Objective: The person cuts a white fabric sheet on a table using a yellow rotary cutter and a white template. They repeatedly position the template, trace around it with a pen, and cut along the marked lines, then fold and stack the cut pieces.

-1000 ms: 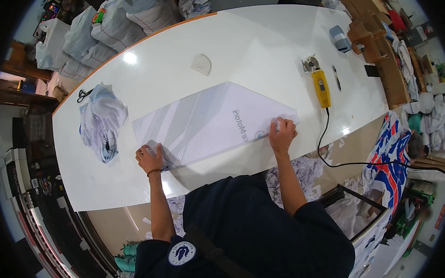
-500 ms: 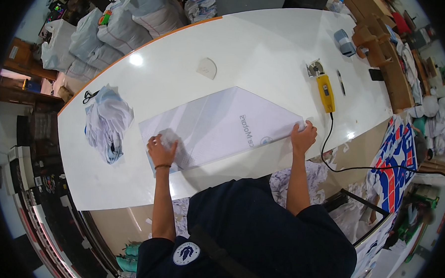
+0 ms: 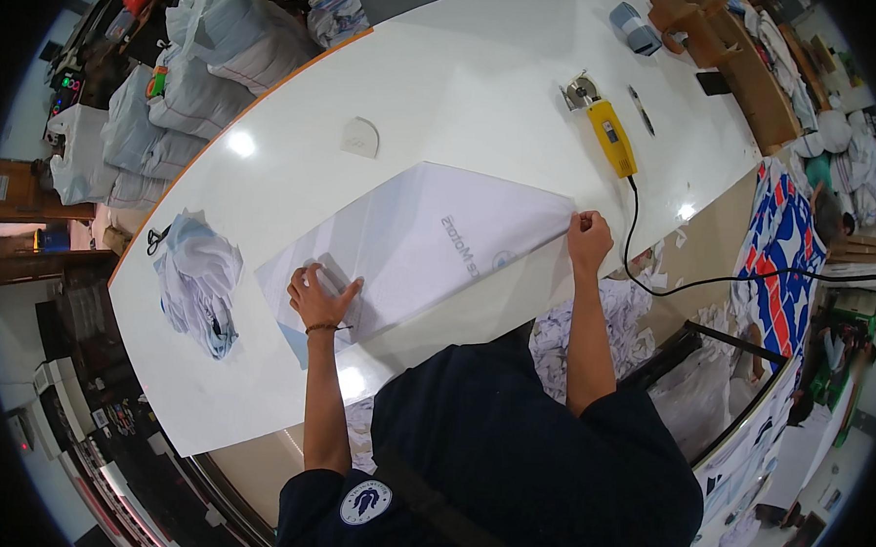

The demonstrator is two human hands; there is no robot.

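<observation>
A folded or stacked white fabric panel [image 3: 401, 223] with pale grey bands and faint lettering lies across the table before me. My left hand [image 3: 318, 296] rests on its left part, fingers spread and pressing flat. At the panel's pointed right corner, my right hand [image 3: 588, 239] has its fingers closed on the fabric edge. A light blue strip shows at the lower left corner, below my left hand. Whether the panel is one layer or several, I cannot tell.
A yellow electric rotary cutter [image 3: 610, 136] lies to the right, its black cord [image 3: 692, 285] running off the table. Beyond it are a pen [image 3: 642, 110] and a blue-grey roll [image 3: 634, 28]. Crumpled fabric [image 3: 198, 283], black-handled scissors [image 3: 156, 239] and a rounded template [image 3: 360, 137] lie leftward.
The whole view has turned, shifting the table and its things. My right hand has closed more tightly on the panel's right corner. My left hand stays spread on the fabric.
</observation>
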